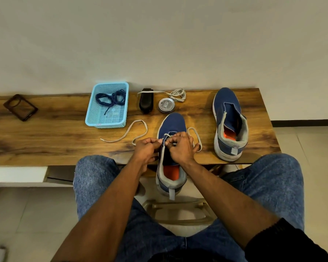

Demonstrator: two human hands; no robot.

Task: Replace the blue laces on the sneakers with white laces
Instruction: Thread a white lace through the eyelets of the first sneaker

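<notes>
A plain pale wall rises behind a long wooden tabletop (45,133), seen from above by a seated person in blue jeans. Directly under both hands, a blue sneaker (171,148) lies with its toe pointing away and its heel hanging over the near tabletop edge. The left hand (147,150) and right hand (180,148) meet over its eyelets, fingers curled, each pinching a white lace (138,131) whose loose ends trail out to either side of the hands. To the right of the right hand, well apart, stands the second sneaker (229,123), unlaced. Beyond and left of the left hand sits a light blue basket (95,118) holding the blue laces (111,98). Straight beyond the hands lie a black brush (146,101), a round tin (166,105) and another white lace, bundled (178,94). Far left of the hands rests a dark phone case (20,107).
</notes>
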